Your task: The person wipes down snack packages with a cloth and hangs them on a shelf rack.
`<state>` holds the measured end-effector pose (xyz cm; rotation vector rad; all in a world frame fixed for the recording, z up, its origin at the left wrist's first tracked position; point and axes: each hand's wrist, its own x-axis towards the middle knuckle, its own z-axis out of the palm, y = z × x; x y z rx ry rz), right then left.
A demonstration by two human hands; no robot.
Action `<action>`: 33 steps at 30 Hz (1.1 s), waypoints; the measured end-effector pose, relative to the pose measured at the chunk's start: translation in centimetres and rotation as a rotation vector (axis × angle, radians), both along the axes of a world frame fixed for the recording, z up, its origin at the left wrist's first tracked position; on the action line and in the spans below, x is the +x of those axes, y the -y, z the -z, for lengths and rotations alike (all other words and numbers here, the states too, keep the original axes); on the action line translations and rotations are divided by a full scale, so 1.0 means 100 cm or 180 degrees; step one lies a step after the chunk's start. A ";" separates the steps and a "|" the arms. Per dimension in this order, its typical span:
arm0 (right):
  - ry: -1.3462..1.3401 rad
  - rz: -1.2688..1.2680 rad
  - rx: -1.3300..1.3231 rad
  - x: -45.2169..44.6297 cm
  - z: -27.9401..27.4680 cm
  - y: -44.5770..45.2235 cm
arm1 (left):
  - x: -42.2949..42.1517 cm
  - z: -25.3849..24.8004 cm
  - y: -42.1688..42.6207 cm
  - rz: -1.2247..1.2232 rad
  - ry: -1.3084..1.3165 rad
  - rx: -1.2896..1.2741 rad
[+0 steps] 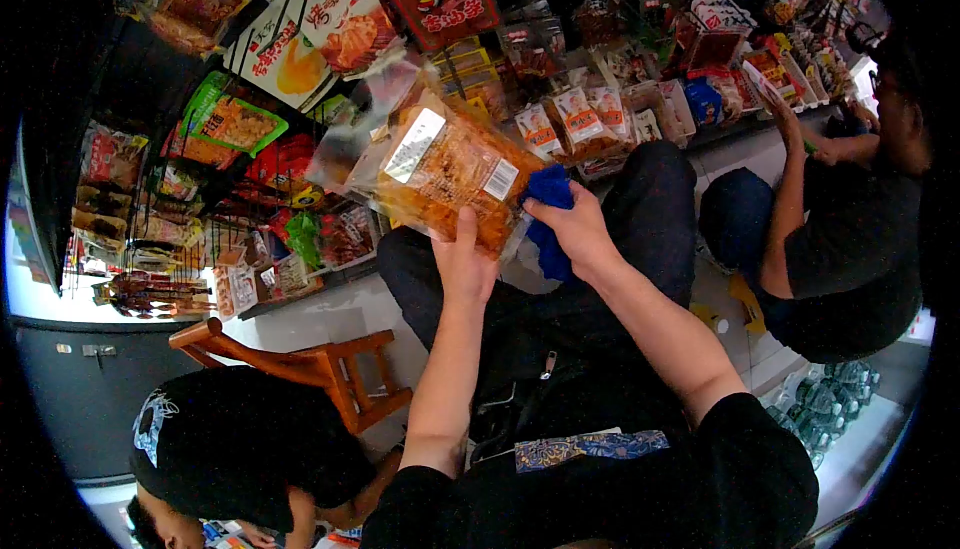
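Note:
A clear plastic food packet (440,174) with orange-brown contents, a white label and a barcode is held up in front of my knees. My left hand (466,254) grips its lower edge, thumb on the front and the fingers hidden behind. In my right hand (575,224) a bunched blue cloth (548,211) is pinched against the packet's right edge. Whether the right fingers also grip the packet itself I cannot tell.
Shelves of packaged snacks fill the background, with orange-labelled packets (582,119) on the low shelf. One person (840,219) crouches at right; another (250,449) is at lower left beside a wooden chair (350,369). Plastic bottles (825,399) stand at lower right.

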<state>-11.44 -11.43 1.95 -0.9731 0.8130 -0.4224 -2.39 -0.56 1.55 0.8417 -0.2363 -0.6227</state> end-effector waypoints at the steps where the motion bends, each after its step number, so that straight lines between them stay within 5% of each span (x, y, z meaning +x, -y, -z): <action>1: 0.0026 0.0028 -0.0039 0.001 0.003 0.000 | 0.000 0.004 0.000 -0.0056 0.0027 0.0026; 8: 0.0495 -0.0063 0.1737 -0.002 -0.004 -0.006 | 0.000 0.011 0.002 -0.0129 0.0110 0.0034; 14: 0.0122 0.0103 0.0879 0.003 -0.001 0.004 | 0.001 0.003 0.000 -0.0092 0.0015 -0.0026; 20: -0.0143 0.0213 -0.1465 0.008 0.012 0.012 | 0.005 0.018 0.001 -0.0167 0.0547 0.0329; 23: -0.0120 0.0324 -0.1416 0.010 0.020 0.012 | 0.002 0.015 0.005 -0.0144 0.0486 0.0202; 26: 0.0185 0.0302 -0.0170 0.007 0.007 0.010 | -0.001 0.008 0.003 0.0239 -0.0226 -0.0004; 33: 0.0233 0.0319 -0.0353 0.006 0.005 0.011 | -0.001 0.015 0.004 0.0608 -0.0625 0.0126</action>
